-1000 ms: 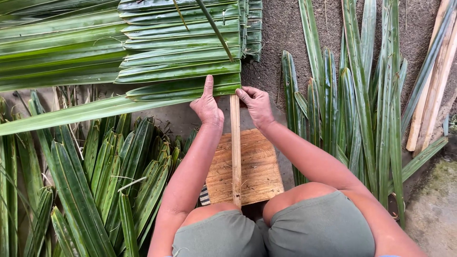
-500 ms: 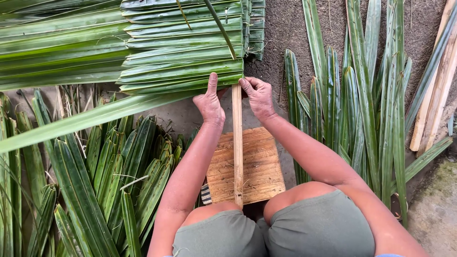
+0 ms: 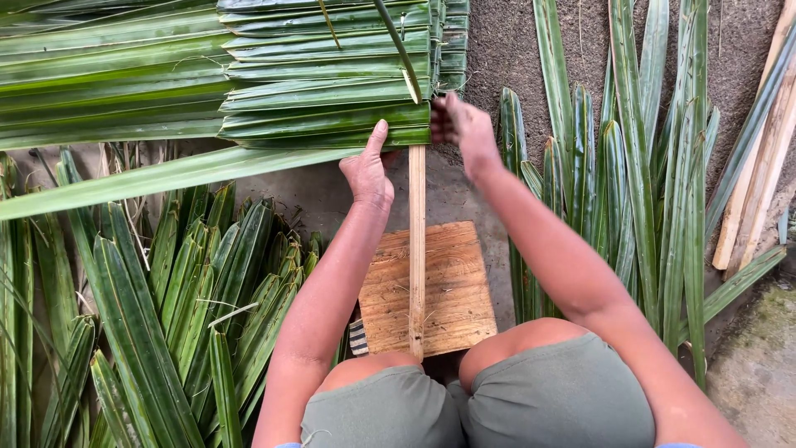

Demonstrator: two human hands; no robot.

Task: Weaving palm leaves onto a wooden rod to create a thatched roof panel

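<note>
Up goes the right hand point(image 3: 464, 133) from its earlier spot beside the stick, now at the edge of the folded leaf panel point(image 3: 323, 75), while the left hand point(image 3: 369, 174) has barely shifted. That panel, a broad run of green palm leaves doubled over the wooden stick point(image 3: 416, 249), stretches away left of the fingers and looks well built up, many leaves deep. Piles of loose leaves point(image 3: 182, 307) wait below the left fingers, and more lie right of the right wrist, so plenty appears left to add. One long unfolded leaf point(image 3: 166, 178) lies under the panel, touching the left thumb side. The left fingers are stretched flat, pressing the panel's lowest fold, gripping nothing. The right fingers curl at the panel's edge, seemingly pinching it, though that is partly blurred. A wooden board point(image 3: 452, 290) sits beneath the stick.
</note>
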